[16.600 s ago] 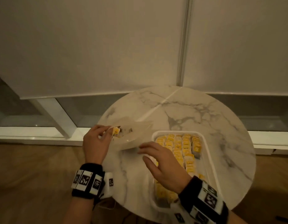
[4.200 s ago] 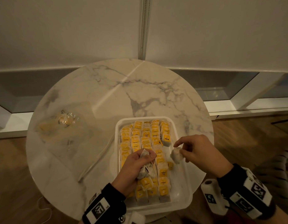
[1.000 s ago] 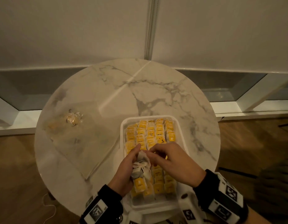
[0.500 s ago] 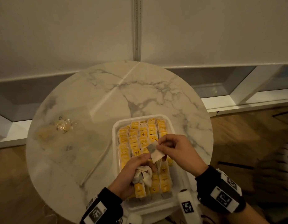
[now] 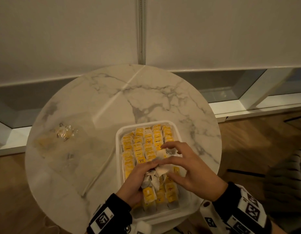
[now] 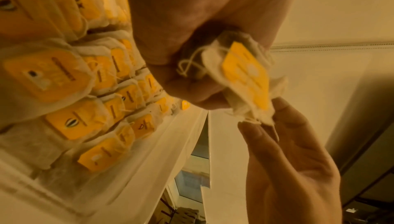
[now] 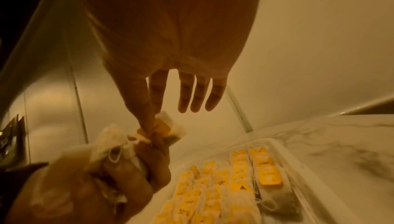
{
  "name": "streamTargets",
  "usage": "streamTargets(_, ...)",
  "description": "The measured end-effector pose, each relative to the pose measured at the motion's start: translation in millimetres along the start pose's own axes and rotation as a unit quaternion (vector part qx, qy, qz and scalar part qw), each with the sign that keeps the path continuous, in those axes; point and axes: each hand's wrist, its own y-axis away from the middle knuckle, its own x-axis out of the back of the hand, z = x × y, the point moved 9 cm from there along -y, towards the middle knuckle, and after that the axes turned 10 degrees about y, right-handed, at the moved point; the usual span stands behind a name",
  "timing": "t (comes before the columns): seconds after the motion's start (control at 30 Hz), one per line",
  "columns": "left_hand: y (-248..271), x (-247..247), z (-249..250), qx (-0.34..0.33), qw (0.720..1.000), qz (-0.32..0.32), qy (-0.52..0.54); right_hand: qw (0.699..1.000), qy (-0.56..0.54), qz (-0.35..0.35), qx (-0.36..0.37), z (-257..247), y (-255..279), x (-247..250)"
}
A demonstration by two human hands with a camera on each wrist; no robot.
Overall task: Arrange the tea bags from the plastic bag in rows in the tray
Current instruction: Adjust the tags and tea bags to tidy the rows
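A white tray (image 5: 118, 137) near the table's front edge holds rows of tea bags (image 5: 146, 146) with yellow tags. My left hand (image 5: 146, 173) hovers over the tray's near half and grips a crumpled bunch of tea bags (image 5: 151, 182). My right hand (image 5: 162, 167) pinches one tea bag (image 7: 168, 125) between thumb and forefinger, right at the left hand's fingertips, with its other fingers spread. The left wrist view shows that yellow-tagged bag (image 6: 245, 76) sticking out of the left fist. The plastic bag (image 5: 67, 149) lies flat at the table's left.
The round marble table (image 5: 129, 98) stands against a low window ledge under white blinds. A small crinkled wrapper (image 5: 64, 133) lies inside the plastic bag. Wooden floor shows on both sides.
My right hand, which held a tea bag lifted above the left hand, has come down; its pinch is now right at the bunch. The left hand stays over the tray.
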Motion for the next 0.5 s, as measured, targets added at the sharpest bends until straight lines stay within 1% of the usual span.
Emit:
streamTargets(0.07,1,-4,0,0.004,1.000,-0.008,-0.002,0.999,0.003,0.042,0.020,-2,-1,3)
streamTargets(0.1,2,-7,0,0.007,1.000,-0.019,-0.003,0.997,-0.017,0.070,0.020,0,-1,8)
streamTargets(0.13,2,-9,0,0.007,1.000,-0.021,-0.004,0.994,-0.048,0.101,0.006,5,-1,15)
streamTargets(0.2,4,-8,1,0.010,1.000,-0.012,0.000,0.979,-0.126,0.148,-0.068,28,-2,28)
streamTargets(0.23,3,-6,1,0.013,1.000,-0.007,0.002,0.968,-0.164,0.154,-0.115,42,-1,30)
streamTargets(0.3,2,-1,1,0.019,1.000,-0.003,0.010,0.950,-0.217,0.137,-0.180,66,-3,28)
streamTargets(0.37,2,1,2,0.017,1.000,-0.009,0.007,0.947,-0.224,0.107,-0.203,80,-6,23)
streamTargets(0.43,3,5,2,0.011,1.000,-0.012,0.005,0.958,-0.176,0.075,-0.213,90,-11,19)
streamTargets(0.5,5,10,4,0.003,1.000,-0.009,0.005,0.976,-0.088,0.025,-0.196,95,-19,13)
